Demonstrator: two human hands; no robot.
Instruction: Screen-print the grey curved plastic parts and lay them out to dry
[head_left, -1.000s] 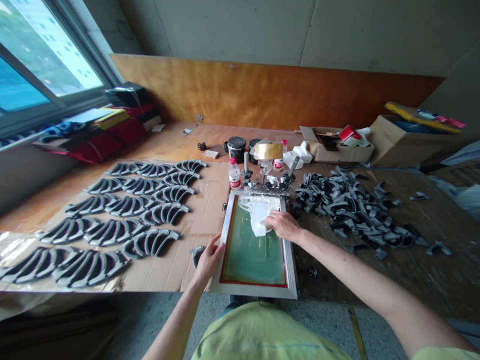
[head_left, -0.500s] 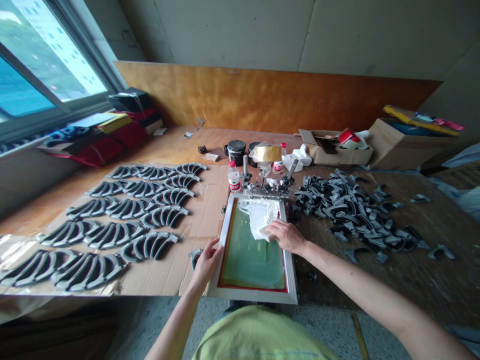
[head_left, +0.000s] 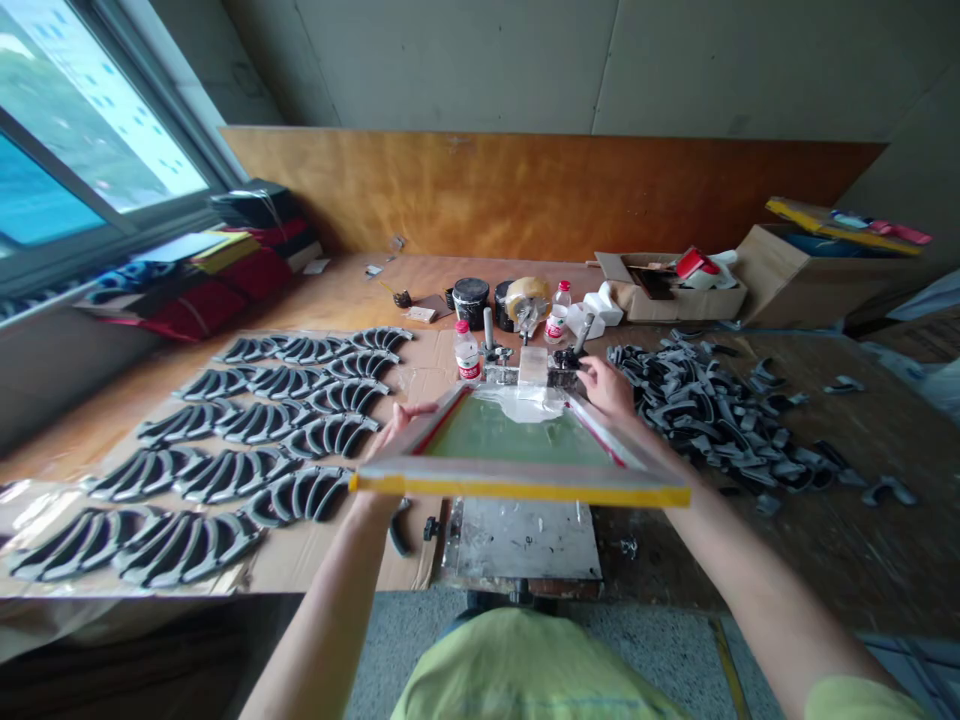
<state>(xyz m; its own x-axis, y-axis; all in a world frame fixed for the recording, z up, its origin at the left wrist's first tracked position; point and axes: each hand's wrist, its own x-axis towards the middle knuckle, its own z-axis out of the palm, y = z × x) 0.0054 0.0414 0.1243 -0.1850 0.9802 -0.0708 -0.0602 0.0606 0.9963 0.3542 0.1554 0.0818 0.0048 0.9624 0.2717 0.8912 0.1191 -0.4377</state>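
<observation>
Left hand [head_left: 401, 426] and right hand [head_left: 609, 388] flank 1 frame [head_left: 517, 474]; 2 bottles [head_left: 467, 358] beyond.

Your left hand [head_left: 401, 425] lies against the left side of a silver-framed rectangular screen of green mesh [head_left: 517, 440], its yellow near edge raised above a grey metal plate [head_left: 525, 540] at six o'clock. Your right hand [head_left: 607, 387], fingers loosely curled, is at two, near the far corner. A pale rectangular block [head_left: 533, 366] stands at twelve, a red-capped clear plastic bottle [head_left: 467, 352] at eleven. Dark-grey curved parts [head_left: 259, 414] line up at nine; a heap of grey pieces [head_left: 697, 420] lies at three.
</observation>
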